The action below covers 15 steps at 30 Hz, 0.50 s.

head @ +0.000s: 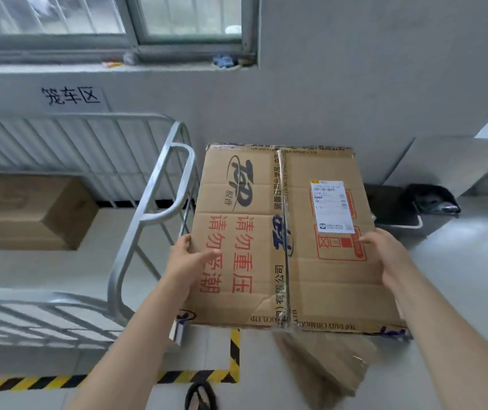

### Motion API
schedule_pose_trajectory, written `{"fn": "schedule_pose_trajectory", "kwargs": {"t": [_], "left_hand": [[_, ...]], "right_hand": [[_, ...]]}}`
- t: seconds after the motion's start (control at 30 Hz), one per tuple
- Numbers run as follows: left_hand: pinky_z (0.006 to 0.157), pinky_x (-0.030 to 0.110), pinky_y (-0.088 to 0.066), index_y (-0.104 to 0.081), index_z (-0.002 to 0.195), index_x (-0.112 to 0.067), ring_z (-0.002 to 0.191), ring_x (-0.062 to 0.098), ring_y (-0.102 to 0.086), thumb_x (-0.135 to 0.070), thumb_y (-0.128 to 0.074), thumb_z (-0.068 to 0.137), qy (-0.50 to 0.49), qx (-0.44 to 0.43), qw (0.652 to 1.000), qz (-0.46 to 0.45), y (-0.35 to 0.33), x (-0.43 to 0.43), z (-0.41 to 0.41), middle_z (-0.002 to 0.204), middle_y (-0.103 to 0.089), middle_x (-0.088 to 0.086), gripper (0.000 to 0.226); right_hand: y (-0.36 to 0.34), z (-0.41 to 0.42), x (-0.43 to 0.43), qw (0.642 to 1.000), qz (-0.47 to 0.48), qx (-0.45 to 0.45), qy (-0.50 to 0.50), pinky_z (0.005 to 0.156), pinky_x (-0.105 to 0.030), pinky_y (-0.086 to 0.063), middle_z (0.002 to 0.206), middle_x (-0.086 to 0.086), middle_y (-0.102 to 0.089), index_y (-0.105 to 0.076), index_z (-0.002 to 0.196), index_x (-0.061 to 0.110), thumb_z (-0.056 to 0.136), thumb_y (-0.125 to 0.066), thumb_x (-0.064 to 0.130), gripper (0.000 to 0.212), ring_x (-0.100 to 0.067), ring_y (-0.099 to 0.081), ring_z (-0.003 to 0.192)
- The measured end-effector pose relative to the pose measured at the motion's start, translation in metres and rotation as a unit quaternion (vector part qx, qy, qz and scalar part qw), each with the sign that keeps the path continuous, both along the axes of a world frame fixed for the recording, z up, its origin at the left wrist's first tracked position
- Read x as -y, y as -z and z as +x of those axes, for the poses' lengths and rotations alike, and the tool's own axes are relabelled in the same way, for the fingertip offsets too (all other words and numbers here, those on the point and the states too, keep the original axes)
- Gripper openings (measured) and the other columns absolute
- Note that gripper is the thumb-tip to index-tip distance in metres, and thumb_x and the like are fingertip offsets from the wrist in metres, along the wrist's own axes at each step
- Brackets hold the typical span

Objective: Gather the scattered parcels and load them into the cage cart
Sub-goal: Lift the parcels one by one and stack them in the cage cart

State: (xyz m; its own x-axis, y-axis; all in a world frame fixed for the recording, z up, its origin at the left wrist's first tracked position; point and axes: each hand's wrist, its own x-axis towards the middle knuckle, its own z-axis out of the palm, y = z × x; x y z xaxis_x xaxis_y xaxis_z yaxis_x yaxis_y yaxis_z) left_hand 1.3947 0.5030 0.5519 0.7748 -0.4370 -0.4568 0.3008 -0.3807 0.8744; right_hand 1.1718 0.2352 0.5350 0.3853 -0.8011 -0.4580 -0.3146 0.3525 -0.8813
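Note:
I hold a large brown cardboard box (266, 232) up in front of me, its taped top facing me with red and blue print and a white shipping label. My left hand (186, 258) grips its left edge and my right hand (384, 253) grips its right edge. The silver metal cage cart (154, 202) stands just left of the box, its tubular end frame beside my left hand. Inside the cart, at the far left, sits another brown cardboard box (29, 211).
Yellow-black hazard tape (234, 356) marks the floor bay around the cart. A grey wall with a paper sign (71, 96) and a window rises behind. A black object (432, 199) lies on the floor by the wall at right. My sandalled foot (201, 398) shows at the bottom.

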Motion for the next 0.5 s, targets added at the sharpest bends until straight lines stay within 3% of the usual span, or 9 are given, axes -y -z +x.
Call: {"fn": "schedule_pose_trajectory", "kwargs": {"t": [0.07,0.13,0.2,0.27,0.37,0.5], "left_hand": [[0.066,0.036,-0.057,-0.048,0.123,-0.011,0.085,0.024,-0.069,-0.009,-0.074,0.077,-0.012,0.02,0.999,-0.025,-0.029,-0.011,0.006,0.104,-0.068,0.009,0.053],[0.06,0.033,-0.056,-0.051,0.119,-0.008,0.081,0.023,-0.069,-0.007,-0.073,0.078,-0.029,0.046,0.997,-0.049,-0.052,-0.026,0.023,0.102,-0.068,0.011,0.047],[0.062,0.035,-0.057,-0.049,0.122,-0.007,0.082,0.025,-0.069,-0.007,-0.073,0.078,-0.049,0.064,0.995,-0.065,-0.072,-0.046,0.046,0.104,-0.067,0.013,0.05],[0.07,0.041,-0.058,-0.047,0.127,-0.008,0.087,0.027,-0.069,-0.01,-0.074,0.079,-0.062,0.08,0.992,-0.077,-0.089,-0.072,0.075,0.107,-0.067,0.014,0.056],[0.077,0.047,-0.057,-0.047,0.13,-0.007,0.09,0.03,-0.068,-0.009,-0.073,0.079,-0.089,0.1,0.985,-0.106,-0.108,-0.125,0.129,0.11,-0.066,0.017,0.058],[0.076,0.048,-0.056,-0.047,0.129,-0.005,0.089,0.032,-0.068,-0.005,-0.068,0.081,-0.142,0.109,0.976,-0.128,-0.122,-0.221,0.216,0.108,-0.067,0.019,0.053]], "right_hand": [[-0.035,0.017,-0.007,0.999,-0.034,0.023,-0.013,0.103,-0.051,-0.041,0.09,-0.002,-0.072,-0.066,0.102,0.02,0.074,-0.058,0.018,0.029,-0.027,-0.063,0.1],[-0.064,0.042,-0.019,0.996,-0.058,0.054,-0.035,0.103,-0.052,-0.041,0.09,-0.002,-0.073,-0.065,0.1,0.021,0.076,-0.056,0.015,0.026,-0.027,-0.063,0.098],[-0.085,0.071,-0.034,0.993,-0.066,0.079,-0.05,0.107,-0.052,-0.036,0.116,-0.005,-0.067,-0.058,0.123,0.019,0.072,-0.058,0.017,0.05,-0.029,-0.056,0.115],[-0.102,0.106,-0.053,0.991,-0.074,0.093,-0.059,0.112,-0.047,-0.027,0.144,-0.003,-0.044,-0.036,0.144,0.017,0.074,-0.06,0.017,0.075,-0.026,-0.038,0.134],[-0.123,0.176,-0.096,0.985,-0.089,0.114,-0.095,0.111,-0.044,-0.027,0.149,-0.003,-0.037,-0.03,0.147,0.016,0.073,-0.061,0.021,0.081,-0.025,-0.033,0.137],[-0.14,0.289,-0.174,0.972,-0.088,0.152,-0.157,0.112,-0.045,-0.031,0.141,-0.006,-0.048,-0.027,0.148,0.016,0.08,-0.059,0.014,0.075,-0.027,-0.042,0.131]]}}
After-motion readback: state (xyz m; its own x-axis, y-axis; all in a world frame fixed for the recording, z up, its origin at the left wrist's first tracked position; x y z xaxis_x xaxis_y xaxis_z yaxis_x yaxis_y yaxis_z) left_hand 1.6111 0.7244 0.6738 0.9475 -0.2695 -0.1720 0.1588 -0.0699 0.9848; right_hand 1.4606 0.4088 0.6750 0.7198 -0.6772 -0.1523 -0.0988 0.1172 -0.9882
